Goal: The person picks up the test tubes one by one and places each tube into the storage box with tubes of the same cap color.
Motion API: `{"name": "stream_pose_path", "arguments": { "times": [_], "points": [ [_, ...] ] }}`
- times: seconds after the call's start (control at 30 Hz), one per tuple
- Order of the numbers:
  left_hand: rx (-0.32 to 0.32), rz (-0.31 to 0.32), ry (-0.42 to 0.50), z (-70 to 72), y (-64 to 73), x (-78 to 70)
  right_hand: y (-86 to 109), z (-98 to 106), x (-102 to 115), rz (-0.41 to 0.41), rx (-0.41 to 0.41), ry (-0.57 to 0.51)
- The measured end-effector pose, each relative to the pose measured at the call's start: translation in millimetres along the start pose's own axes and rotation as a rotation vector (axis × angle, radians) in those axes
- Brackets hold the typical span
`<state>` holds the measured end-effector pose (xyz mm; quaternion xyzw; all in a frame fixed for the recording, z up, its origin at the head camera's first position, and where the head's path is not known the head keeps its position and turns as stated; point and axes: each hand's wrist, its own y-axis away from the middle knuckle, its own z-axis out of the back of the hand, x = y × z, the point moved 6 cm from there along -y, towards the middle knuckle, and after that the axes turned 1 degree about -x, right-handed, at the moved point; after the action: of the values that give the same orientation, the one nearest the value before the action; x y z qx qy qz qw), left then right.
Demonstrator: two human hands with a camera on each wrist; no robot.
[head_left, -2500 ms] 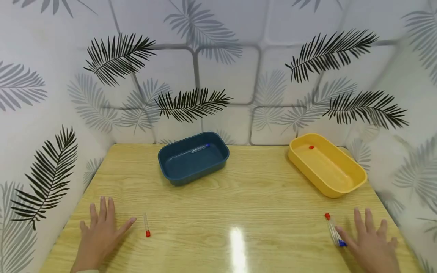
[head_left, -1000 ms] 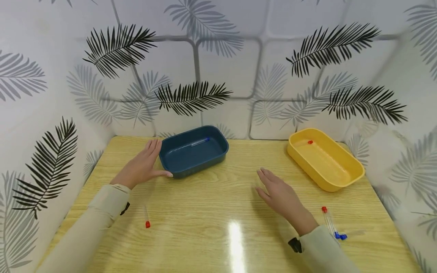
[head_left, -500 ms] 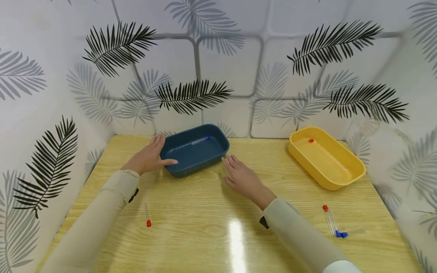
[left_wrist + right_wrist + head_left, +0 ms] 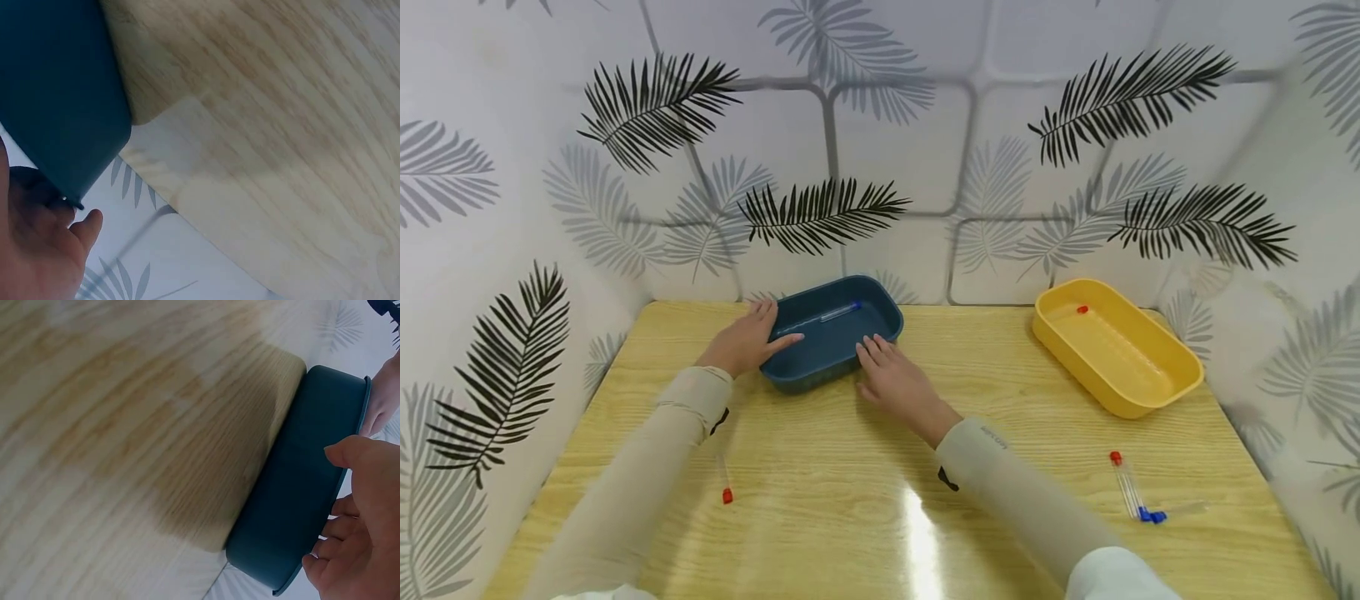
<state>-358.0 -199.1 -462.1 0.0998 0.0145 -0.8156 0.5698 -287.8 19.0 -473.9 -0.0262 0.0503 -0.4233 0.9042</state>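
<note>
Left hand [image 4: 741, 340] and right hand [image 4: 898, 379], viewed from my remote station, are at the dark-blue tray [image 4: 812, 373], which stands upright toward the back left of the wood-grain surface [image 4: 1000, 375]. I see the left hand spread at the tray's left end, its straight thumb set apart from the fingers and reaching over the near rim. At the right part of the near wall I find the right hand, fingers over the rim and thumb on the outer side; whether it pinches that wall, I cannot tell.

Inside the dark-blue tray lies a clear blue-capped tube [image 4: 840, 312]. I note a yellow tray [image 4: 1123, 354] at the back right, with a small red cap [image 4: 1082, 309] near its far end. Beside the left sleeve [image 4: 662, 450] lies a red-capped tube [image 4: 726, 487]. Nearer the front right I count three more: another red-capped tube [image 4: 1124, 487], a second blue-capped tube [image 4: 1144, 514] alongside it with its cap at the opposite end, and a third blue-capped tube [image 4: 1159, 517] pointing right.
</note>
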Motion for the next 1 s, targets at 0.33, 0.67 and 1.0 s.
{"name": "stream_pose_path", "arguments": {
  "times": [0.33,0.67,1.0],
  "points": [
    [-0.078,0.036,-0.036,-5.0,1.7,-2.0,2.2,-6,12,-0.097,0.024,-0.045],
    [-0.092,0.069,-0.033,-1.5,9.3,-5.2,5.3,-10,12,-0.162,-0.003,-0.086],
    [-0.128,0.096,-0.042,-0.1,24.7,-13.4,10.2,-7,10,-0.237,-0.035,-0.15]
  ]
}}
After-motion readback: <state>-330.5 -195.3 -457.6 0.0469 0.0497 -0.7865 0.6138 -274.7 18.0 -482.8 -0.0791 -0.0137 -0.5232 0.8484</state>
